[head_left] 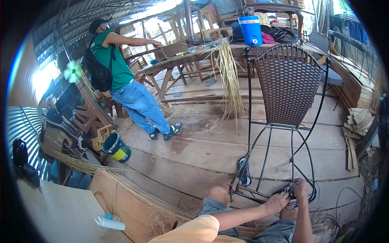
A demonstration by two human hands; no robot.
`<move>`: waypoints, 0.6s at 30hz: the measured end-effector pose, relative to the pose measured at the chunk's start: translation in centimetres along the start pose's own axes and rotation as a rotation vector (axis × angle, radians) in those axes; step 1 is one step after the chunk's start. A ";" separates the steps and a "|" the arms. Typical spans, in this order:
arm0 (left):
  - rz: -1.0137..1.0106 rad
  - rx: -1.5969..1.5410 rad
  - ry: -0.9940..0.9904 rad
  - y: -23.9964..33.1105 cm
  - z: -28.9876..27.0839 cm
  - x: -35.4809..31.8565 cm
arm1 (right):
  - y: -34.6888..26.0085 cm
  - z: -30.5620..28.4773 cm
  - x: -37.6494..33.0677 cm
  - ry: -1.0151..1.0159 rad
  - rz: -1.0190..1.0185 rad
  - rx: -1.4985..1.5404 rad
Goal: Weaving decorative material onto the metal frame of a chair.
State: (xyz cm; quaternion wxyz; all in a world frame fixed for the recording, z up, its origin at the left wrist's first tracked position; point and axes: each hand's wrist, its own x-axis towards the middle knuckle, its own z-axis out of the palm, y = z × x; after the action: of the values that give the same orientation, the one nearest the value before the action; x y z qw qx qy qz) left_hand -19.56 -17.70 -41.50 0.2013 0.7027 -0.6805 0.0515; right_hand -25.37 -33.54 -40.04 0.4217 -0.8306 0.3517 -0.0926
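A chair [288,87] with a black metal frame and a woven dark brown back stands in front of me at the right. At the near right corner of its lower frame, my left hand [278,202] is closed, fingers bent against the dark bar. My right hand [300,189] pinches close beside it, fingertips almost meeting the left ones. What lies between the fingers is too small and dark to make out. Some wrapping shows on the frame's near bar [253,191]. A loose thin dark strand [344,194] curls over the floor right of my right hand.
A person [121,77] in a green shirt stands by a wooden workbench [178,60], arm stretched over it. Pale fibres [229,81] hang off the bench near a blue cooler [251,31]. A dark bucket [117,148], plywood sheets [121,194] and a white bottle [109,223] lie leftward.
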 end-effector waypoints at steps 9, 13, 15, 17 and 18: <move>-0.205 -0.228 0.004 0.1 -0.5 1.2 | -0.1 -16.6 -18.1 0.772 0.085 0.750; -0.402 -0.495 -0.199 -0.7 -2.1 2.0 | 1.7 -19.7 -17.9 1.196 -0.086 0.646; -0.396 -0.585 -0.230 -1.0 -2.2 3.1 | 9.5 -20.5 -17.0 0.918 -0.136 -0.343; -0.417 -0.660 -0.401 -2.7 -0.1 3.3 | 5.3 -6.3 -12.8 0.593 0.096 -0.162; -0.428 -0.708 -0.385 -2.9 0.8 3.4 | 3.5 -2.1 -12.2 0.461 -0.045 -0.011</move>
State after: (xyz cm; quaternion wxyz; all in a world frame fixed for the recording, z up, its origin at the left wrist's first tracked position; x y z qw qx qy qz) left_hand -16.68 -21.16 -41.70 0.3050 0.7122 -0.5209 -0.3585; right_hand -37.07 -28.16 -39.67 0.3234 -0.7973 0.4207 -0.2876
